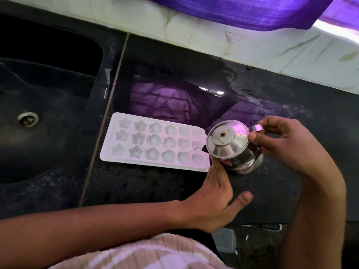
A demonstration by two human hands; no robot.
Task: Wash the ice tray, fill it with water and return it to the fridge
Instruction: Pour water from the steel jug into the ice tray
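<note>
A white ice tray with star, flower and heart moulds lies flat on the black countertop, just right of the sink. Its right end is cracked near the middle row. At that end a small steel jug is tipped over with its base toward me. My right hand grips the jug's handle. My left hand rests with fingers spread, fingertips touching the jug's lower side and the tray's right corner. Whether water is pouring is hidden by the jug.
A black sink with a metal drain fills the left. The wet black countertop runs to a white tiled wall at the back. A purple cloth hangs above. A clear plastic lid lies on the floor below the counter edge.
</note>
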